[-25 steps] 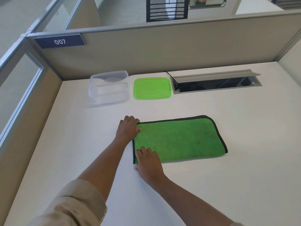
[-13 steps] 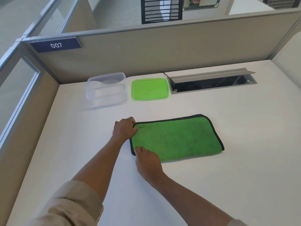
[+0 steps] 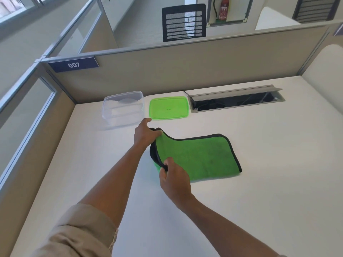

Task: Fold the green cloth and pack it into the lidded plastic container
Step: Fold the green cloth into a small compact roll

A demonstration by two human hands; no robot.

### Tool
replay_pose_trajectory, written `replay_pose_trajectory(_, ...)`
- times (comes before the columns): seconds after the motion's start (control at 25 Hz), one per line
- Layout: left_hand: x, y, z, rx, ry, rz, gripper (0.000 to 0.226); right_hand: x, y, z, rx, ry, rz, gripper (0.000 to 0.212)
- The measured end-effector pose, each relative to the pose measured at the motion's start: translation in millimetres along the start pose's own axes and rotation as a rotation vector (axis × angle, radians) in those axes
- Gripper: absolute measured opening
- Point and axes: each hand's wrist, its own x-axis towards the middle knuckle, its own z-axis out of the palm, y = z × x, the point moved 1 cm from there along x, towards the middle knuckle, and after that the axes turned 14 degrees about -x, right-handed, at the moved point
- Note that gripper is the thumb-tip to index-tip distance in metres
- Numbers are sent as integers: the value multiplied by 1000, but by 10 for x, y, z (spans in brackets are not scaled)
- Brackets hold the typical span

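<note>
The green cloth [image 3: 200,156], edged in black and folded once, lies in the middle of the white desk [image 3: 259,201]. My left hand [image 3: 145,134] pinches its far left corner and my right hand [image 3: 174,179] pinches its near left corner. Both corners are raised off the desk, so the left end curls upward. Behind the cloth stands the clear plastic container [image 3: 123,108], open and empty. Its green lid [image 3: 168,108] lies flat just to the right of it.
An open cable tray [image 3: 237,100] is sunk into the desk at the back right. Beige partition walls [image 3: 185,71] close off the back and the left side. A nameplate reading 007 [image 3: 73,64] hangs on the back partition.
Both hands have closed on the cloth's left corners and lifted that end off the desk. Before, the cloth lay flat under my fingers.
</note>
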Motion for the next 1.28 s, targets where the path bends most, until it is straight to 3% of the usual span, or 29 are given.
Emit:
replay_pose_trajectory(0.24,-150,340,452,-154,23,-27,91,-19,355,-365,91,101,155,13)
replay_pose_trajectory(0.56,-380,659,1219,-196,-5,-41,84,-29,1008,-730,165,168,360,8)
replay_pose_trajectory(0.96,-561,723,2056,-155,-73,-47,70,-50,1834,-948,171,52,514,5)
replay_pose_trajectory(1.12,-573,657,2293,-103,-89,-68,66,-54,2086,-885,256,-42,489,6)
replay_pose_trajectory(1.28,-600,642,2458,-71,-98,-82,62,-61,2261,-795,272,17,454,10)
